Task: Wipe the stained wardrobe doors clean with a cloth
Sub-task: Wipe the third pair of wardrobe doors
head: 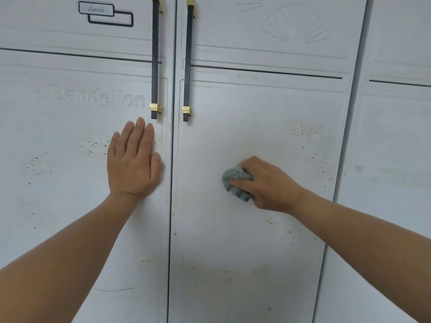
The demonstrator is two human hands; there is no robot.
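Observation:
Two white wardrobe doors fill the view, the left door [58,141] and the right door [256,117], both speckled with brown stains. My left hand [134,159] lies flat against the left door, fingers straight and pointing up, just below its handle. My right hand [268,183] grips a bunched grey-blue cloth [236,180] and presses it on the middle of the right door. Brown specks [303,130] sit above and to the right of the cloth, and more [93,145] show beside my left hand.
Two long dark handles with gold ends, the left handle [155,57] and the right handle [188,61], hang either side of the centre gap. A third door panel [391,136] stands at the far right. Embossed lettering [105,100] marks the left door.

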